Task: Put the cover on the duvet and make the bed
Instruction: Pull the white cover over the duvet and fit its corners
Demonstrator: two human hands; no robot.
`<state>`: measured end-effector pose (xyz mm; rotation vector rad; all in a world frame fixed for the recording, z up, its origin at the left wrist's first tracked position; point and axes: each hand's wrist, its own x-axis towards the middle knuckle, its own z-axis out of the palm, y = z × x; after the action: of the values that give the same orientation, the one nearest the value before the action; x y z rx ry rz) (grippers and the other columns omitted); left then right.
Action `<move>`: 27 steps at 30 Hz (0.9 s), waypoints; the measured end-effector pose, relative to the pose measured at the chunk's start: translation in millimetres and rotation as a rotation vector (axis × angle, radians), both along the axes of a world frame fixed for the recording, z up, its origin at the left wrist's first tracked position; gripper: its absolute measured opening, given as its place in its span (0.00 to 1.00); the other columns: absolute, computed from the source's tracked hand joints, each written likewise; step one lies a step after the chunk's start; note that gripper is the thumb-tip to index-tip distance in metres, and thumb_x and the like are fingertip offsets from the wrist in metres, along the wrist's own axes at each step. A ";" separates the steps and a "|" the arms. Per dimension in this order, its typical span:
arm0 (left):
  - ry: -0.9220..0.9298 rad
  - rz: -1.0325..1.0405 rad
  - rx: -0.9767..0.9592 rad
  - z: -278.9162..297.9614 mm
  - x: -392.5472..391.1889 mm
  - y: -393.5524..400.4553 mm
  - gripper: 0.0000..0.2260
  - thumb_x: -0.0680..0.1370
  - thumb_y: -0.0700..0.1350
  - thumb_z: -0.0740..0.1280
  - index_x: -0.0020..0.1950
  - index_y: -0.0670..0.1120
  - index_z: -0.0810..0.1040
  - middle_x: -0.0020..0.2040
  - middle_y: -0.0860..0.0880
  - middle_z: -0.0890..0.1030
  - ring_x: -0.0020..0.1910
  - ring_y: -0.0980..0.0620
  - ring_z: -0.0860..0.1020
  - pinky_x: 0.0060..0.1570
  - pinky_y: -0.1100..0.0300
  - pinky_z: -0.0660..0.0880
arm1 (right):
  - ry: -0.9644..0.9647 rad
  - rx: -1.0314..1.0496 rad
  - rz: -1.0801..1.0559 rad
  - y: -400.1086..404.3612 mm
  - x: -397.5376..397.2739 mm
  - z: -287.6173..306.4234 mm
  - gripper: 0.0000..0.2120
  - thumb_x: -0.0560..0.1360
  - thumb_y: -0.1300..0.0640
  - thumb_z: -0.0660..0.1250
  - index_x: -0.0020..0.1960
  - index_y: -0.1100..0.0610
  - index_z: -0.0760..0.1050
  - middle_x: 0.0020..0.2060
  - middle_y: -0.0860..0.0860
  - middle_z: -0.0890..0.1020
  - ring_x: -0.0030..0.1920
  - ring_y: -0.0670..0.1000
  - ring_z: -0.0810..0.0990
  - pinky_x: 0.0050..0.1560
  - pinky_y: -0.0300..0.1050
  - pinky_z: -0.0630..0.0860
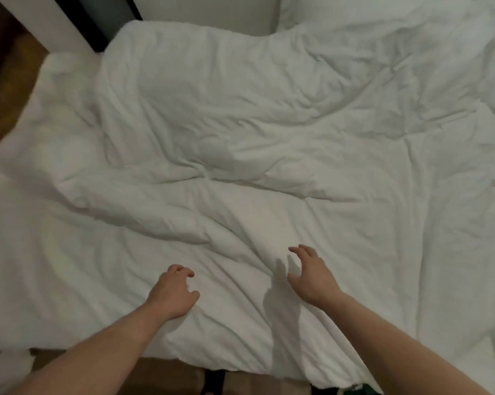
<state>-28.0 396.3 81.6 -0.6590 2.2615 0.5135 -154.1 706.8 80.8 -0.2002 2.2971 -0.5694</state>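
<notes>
duvet rumpled across bed, near edge at foot | left hand loosely curled, empty, just above fabric | right hand fingers spread, hovering | likely smoothing: press flat, sweep outward from centre ridge | wood floor left.

White matt cloth duvet, soft and heavily creased, brown wood-look floor, smooth.

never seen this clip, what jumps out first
A rumpled white duvet fills nearly the whole view, with a thick fold across its middle. Two bare arms reach in from the bottom: the left hand and right hand hang over the near edge, fingers loosely curled, holding nothing.
</notes>
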 end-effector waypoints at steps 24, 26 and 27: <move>-0.086 -0.231 -0.202 -175.4 141.0 -103.3 0.09 0.82 0.54 0.63 0.50 0.54 0.81 0.52 0.50 0.82 0.55 0.47 0.74 0.49 0.56 0.61 | -0.148 0.288 0.320 -128.6 200.7 -170.1 0.12 0.82 0.57 0.58 0.58 0.45 0.77 0.57 0.45 0.78 0.60 0.54 0.73 0.50 0.50 0.68; -0.126 -0.319 -0.167 -157.0 151.4 -109.1 0.11 0.83 0.55 0.60 0.54 0.54 0.80 0.53 0.51 0.82 0.55 0.48 0.76 0.55 0.54 0.64 | -0.237 0.266 0.382 -119.1 209.5 -165.6 0.08 0.80 0.57 0.60 0.48 0.48 0.75 0.50 0.45 0.79 0.56 0.54 0.76 0.46 0.48 0.69; -0.152 -0.353 -0.140 -143.5 159.1 -111.5 0.11 0.83 0.56 0.60 0.55 0.54 0.80 0.54 0.51 0.82 0.56 0.49 0.76 0.58 0.54 0.65 | -0.291 0.261 0.410 -113.7 216.4 -160.0 0.07 0.79 0.56 0.61 0.43 0.49 0.73 0.45 0.45 0.78 0.54 0.55 0.78 0.45 0.48 0.72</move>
<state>131.1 284.9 -61.9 -0.3399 2.2157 0.1301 62.3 593.0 -79.2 -0.4192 1.9481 -0.0795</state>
